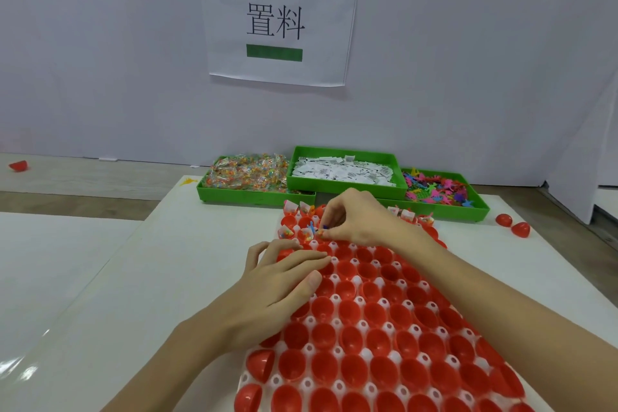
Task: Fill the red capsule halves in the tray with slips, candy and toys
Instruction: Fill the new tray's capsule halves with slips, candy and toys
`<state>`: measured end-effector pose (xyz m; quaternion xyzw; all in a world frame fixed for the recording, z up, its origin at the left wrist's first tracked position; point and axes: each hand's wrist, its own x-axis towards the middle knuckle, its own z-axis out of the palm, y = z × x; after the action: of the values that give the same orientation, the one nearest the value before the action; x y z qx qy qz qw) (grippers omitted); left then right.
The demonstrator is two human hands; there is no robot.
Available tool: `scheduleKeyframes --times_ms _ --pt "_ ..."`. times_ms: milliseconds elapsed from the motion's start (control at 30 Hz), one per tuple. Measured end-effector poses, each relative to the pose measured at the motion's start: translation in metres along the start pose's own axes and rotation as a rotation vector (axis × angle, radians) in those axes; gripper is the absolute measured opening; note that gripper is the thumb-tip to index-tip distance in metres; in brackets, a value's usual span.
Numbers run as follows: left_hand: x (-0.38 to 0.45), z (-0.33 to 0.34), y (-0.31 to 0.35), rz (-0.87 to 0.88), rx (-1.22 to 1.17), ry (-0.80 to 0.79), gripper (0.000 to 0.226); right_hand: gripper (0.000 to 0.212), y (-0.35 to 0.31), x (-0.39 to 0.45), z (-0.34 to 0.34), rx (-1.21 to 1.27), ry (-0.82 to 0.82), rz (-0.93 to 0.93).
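Note:
A white tray (366, 354) holds several rows of red capsule halves (354, 368), most of them hollow. At the tray's far end some halves hold slips, candy and toys (302, 233). My right hand (359, 217) hovers over that far end and pinches a small toy (323, 227) between thumb and fingertips. My left hand (284, 281) lies flat on the tray's left side, fingers straight over the capsule halves.
Three green bins stand at the back: candy packets (247, 172), white slips (344, 170), coloured toys (438, 189). Loose red halves lie on the table at the right (513, 225) and far left (18, 165). A paper sign (277, 22) hangs on the wall.

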<state>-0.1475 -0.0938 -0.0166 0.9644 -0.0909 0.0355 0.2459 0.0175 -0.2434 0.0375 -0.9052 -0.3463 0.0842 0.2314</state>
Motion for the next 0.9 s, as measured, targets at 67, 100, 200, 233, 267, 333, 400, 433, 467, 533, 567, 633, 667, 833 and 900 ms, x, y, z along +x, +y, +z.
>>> scheduleKeyframes --times_ms 67,100,200,233,267,333,400,433,467,533,567,633,667,833,900 --pt "0.0 0.0 -0.001 0.003 0.011 -0.006 0.077 0.008 -0.006 0.004 -0.001 -0.027 -0.028 0.049" --pt "0.0 0.0 -0.001 0.003 0.015 -0.007 0.078 0.008 -0.01 0.006 0.0 -0.046 -0.034 0.075" --pt "0.0 0.0 -0.001 -0.004 0.02 -0.015 0.076 0.012 -0.02 0.008 -0.001 -0.132 -0.062 0.111" --pt "0.0 0.0 -0.001 -0.002 0.02 -0.014 0.076 0.015 -0.021 0.008 -0.003 -0.137 -0.085 0.116" --pt "0.0 0.0 0.0 -0.001 0.021 -0.013 0.076 0.017 -0.021 0.008 -0.006 -0.125 -0.117 0.123" --pt "0.001 -0.001 -0.001 0.004 0.029 -0.011 0.075 0.017 -0.018 0.007 -0.015 -0.073 -0.169 0.141" --pt "0.001 0.0 -0.001 0.009 0.037 -0.008 0.074 0.014 -0.016 0.006 -0.018 -0.045 -0.162 0.133" --pt "0.001 0.0 -0.002 0.013 0.038 -0.008 0.074 0.013 -0.014 0.006 -0.018 -0.042 -0.145 0.123" --pt "0.002 0.0 -0.002 0.018 0.039 -0.009 0.075 0.01 -0.014 0.006 -0.016 -0.049 -0.119 0.112" --pt "0.001 0.001 -0.003 0.02 0.042 -0.011 0.074 0.005 -0.013 0.007 -0.011 -0.101 -0.061 0.087" --pt "0.001 0.001 -0.004 0.02 0.041 -0.009 0.074 0.004 -0.013 0.008 -0.009 -0.128 -0.045 0.076" --pt "0.001 0.001 -0.004 0.021 0.041 -0.008 0.072 0.005 -0.013 0.009 -0.008 -0.147 -0.033 0.057" --pt "0.001 0.001 -0.005 0.023 0.044 -0.008 0.071 0.008 -0.014 0.009 -0.007 -0.14 -0.019 0.047" --pt "0.001 0.001 -0.005 0.028 0.046 -0.009 0.07 0.021 -0.026 0.007 -0.002 -0.044 0.081 -0.084" --pt "0.001 0.001 -0.005 0.03 0.047 -0.011 0.069 0.019 -0.029 0.007 0.002 -0.023 0.043 -0.107"
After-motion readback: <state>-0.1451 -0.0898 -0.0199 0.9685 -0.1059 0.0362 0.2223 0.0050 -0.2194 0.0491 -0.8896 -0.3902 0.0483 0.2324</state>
